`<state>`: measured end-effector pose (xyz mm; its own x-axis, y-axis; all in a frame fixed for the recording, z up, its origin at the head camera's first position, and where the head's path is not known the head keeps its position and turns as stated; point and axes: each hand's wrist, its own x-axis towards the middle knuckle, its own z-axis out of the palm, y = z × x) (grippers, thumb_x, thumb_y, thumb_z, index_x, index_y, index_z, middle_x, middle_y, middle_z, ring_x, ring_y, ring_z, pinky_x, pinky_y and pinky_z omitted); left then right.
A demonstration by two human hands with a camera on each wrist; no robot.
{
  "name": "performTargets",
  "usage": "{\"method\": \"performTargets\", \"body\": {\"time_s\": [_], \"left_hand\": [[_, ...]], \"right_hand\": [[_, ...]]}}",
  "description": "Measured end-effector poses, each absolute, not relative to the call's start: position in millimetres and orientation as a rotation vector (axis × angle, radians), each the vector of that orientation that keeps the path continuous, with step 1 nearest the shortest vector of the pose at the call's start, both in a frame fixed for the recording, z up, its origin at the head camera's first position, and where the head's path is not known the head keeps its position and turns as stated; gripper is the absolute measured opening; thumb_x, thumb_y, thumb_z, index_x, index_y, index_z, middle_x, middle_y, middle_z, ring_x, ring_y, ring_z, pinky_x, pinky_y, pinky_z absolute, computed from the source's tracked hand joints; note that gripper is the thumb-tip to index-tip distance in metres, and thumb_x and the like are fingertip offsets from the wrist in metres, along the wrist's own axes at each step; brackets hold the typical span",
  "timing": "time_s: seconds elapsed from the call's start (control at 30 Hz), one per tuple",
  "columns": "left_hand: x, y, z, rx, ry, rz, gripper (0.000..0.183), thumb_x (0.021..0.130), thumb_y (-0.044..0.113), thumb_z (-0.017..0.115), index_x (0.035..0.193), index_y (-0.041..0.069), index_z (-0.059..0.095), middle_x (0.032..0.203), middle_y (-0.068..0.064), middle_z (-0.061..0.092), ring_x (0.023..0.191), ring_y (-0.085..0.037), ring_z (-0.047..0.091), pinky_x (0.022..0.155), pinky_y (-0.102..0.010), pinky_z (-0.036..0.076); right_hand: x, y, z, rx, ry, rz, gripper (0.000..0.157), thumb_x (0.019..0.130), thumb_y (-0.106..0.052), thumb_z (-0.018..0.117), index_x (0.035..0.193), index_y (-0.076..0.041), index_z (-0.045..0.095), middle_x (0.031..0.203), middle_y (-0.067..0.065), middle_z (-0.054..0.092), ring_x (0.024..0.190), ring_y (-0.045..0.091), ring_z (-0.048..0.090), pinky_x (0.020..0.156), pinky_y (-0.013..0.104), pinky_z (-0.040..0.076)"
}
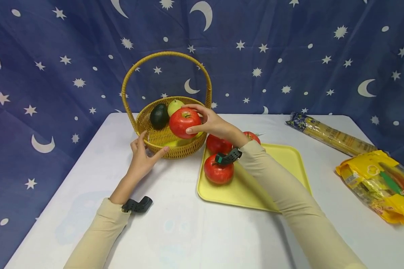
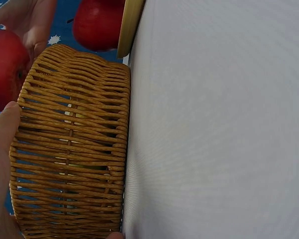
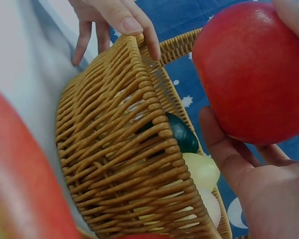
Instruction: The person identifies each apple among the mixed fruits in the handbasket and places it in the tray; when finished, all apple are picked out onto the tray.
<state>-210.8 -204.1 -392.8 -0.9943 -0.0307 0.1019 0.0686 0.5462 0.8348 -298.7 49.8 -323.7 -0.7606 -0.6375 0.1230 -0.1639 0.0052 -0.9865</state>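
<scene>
My right hand [image 1: 216,123] grips a large red apple [image 1: 180,123] and holds it above the right side of a wicker basket [image 1: 181,152]. With thumb and fingers at its rim, my left hand [image 1: 142,158] holds the basket at the front left. Inside lie a dark green avocado [image 1: 159,116] and a pale yellow-green pear [image 1: 175,107]; something yellow at the bottom is partly hidden. In the right wrist view the held apple [image 3: 254,74] is clear of the basket's rim.
A yellow tray [image 1: 249,194] right of the basket carries red apples [image 1: 219,170], partly covered by my right arm. At the far right lie a long pack of noodles [image 1: 333,134] and a yellow bag [image 1: 380,183]. A starry blue cloth [image 1: 289,59] hangs behind the table.
</scene>
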Motion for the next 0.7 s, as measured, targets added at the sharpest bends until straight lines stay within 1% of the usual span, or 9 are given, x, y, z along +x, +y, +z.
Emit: {"method": "performTargets", "body": {"time_s": [0.1,0.27,0.53,0.7], "left_hand": [[-211,-204,-393,-0.035,-2.668,-1.447,0.102,0.087,0.044,0.070,0.156,0.011,0.003,0.148,-0.025,0.006,0.132,-0.041,0.032,0.106,-0.056,0.034],[-212,-205,-393,-0.037,-2.669,-1.446,0.101,0.088,0.043,0.070,0.156,0.011,0.004,0.148,-0.025,0.006,0.132,-0.042,0.032,0.106,-0.056,0.035],[-213,-205,-394,-0.050,-2.663,-1.433,0.102,0.087,0.045,0.071,0.156,0.011,0.004,0.148,-0.025,0.006,0.130,-0.041,0.034,0.104,-0.057,0.036],[-212,-205,-394,-0.047,-2.672,-1.435,0.101,0.088,0.044,0.070,0.156,0.012,0.002,0.148,-0.025,0.005,0.130,-0.041,0.033,0.105,-0.055,0.035]], "right_hand": [[-298,53,-323,-0.848,1.904,-1.803,0.073,0.080,0.003,0.071,0.146,-0.010,0.041,0.140,0.012,0.045,0.124,0.030,0.050,0.100,0.042,0.048],[-298,58,-324,-0.857,1.940,-1.770,0.073,0.081,0.001,0.072,0.146,-0.013,0.042,0.139,0.010,0.046,0.124,0.027,0.050,0.101,0.041,0.047],[-296,66,-328,-0.875,1.968,-1.744,0.075,0.079,0.000,0.075,0.146,-0.014,0.042,0.139,0.010,0.047,0.123,0.028,0.052,0.101,0.042,0.047],[-295,71,-331,-0.924,1.945,-1.763,0.077,0.079,0.001,0.075,0.147,-0.009,0.040,0.142,0.009,0.044,0.124,0.027,0.051,0.101,0.041,0.047]]}}
